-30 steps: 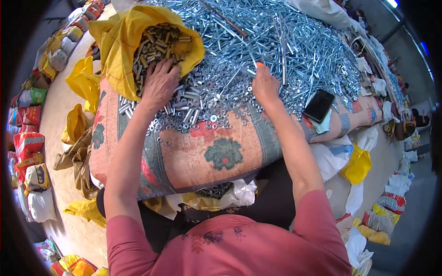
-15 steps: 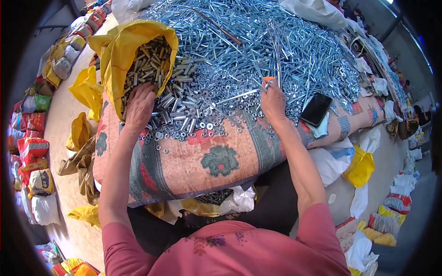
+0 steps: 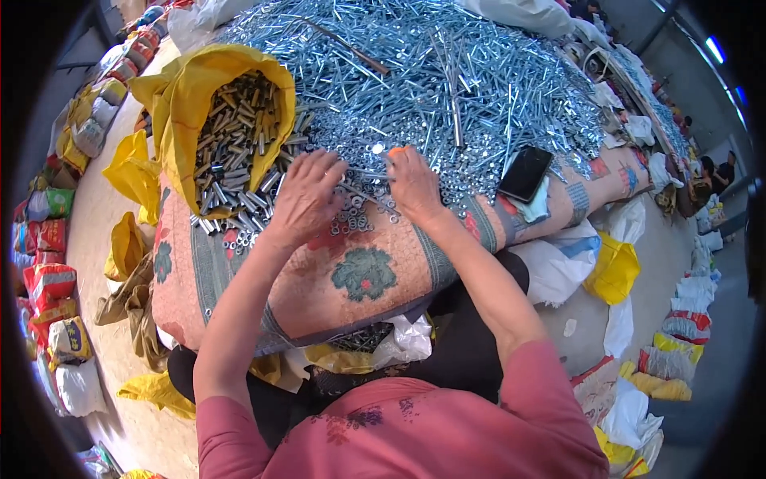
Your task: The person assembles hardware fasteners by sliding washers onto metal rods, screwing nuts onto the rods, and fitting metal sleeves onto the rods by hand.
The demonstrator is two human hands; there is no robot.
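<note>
Both of my hands work close together over a pile of small metal nuts and washers at the near side of the cloth-covered table. My right hand is closed on a thin metal rod with an orange part at the fingers. The rod points left toward my left hand. Its fingers are bent down by the rod's far end, and what they pinch is hidden. Left of it, a yellow woven bag lies with its mouth toward me. Short metal sleeves fill it and spill out.
A large heap of long bolts covers the far part of the table. A black phone rests on a pale cloth at the right. The patterned table cover hangs toward my lap. Filled sacks line the floor at left.
My left hand has left the yellow bag's mouth and moved right, onto the nuts. The right hand has shifted left with the rod, so the two are close. More sleeves lie below the bag's mouth.
</note>
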